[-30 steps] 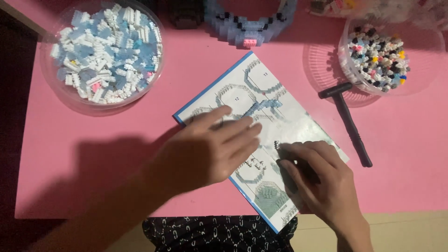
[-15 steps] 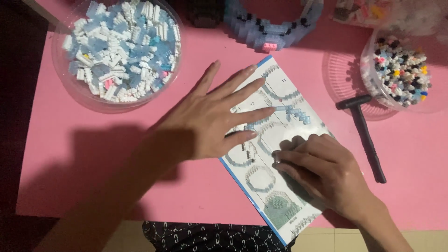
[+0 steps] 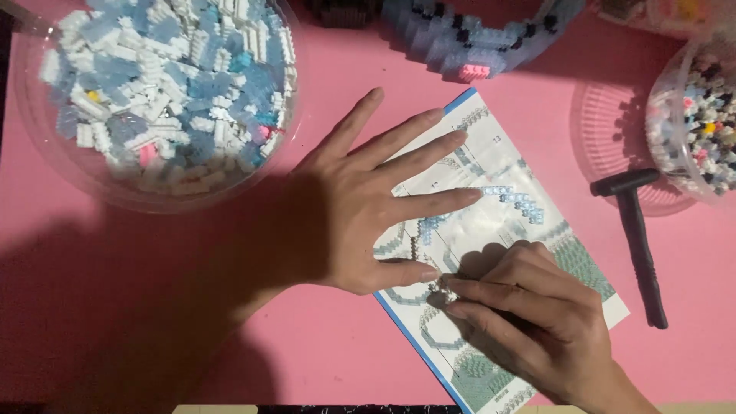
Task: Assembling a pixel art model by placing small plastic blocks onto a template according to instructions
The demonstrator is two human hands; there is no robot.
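Two hands on an instruction sheet [image 3: 529, 230], blue-edged, lying tilted on the pink desk [image 3: 322, 345], centre-right. Left hand [image 3: 360, 207] flat and released, fingers spread, palm pressing the sheet's left part; its thumb tip is next to the right hand's fingertips. Right hand [image 3: 529, 314] nearer, fingers curled and pinched together at something tiny on the sheet; too small and hidden to say what, or whether it is actually gripped. A short curved strip of pale blue bricks [image 3: 517, 198] lies on the sheet just right of the left fingertips. Sheet's near corner cut off by the frame edge, its middle covered by both hands. Black small hammer-like tool [image 3: 636, 245] right of the sheet, head touching a clear lid [image 3: 606, 130]. Far left: clear round tub [image 3: 153, 192] of white and light-blue bricks, top cut off. Far right: tub of mixed coloured bricks [image 3: 701, 123], partly out of frame. Far centre: curved blue brick build [image 3: 475, 38], mostly cropped.
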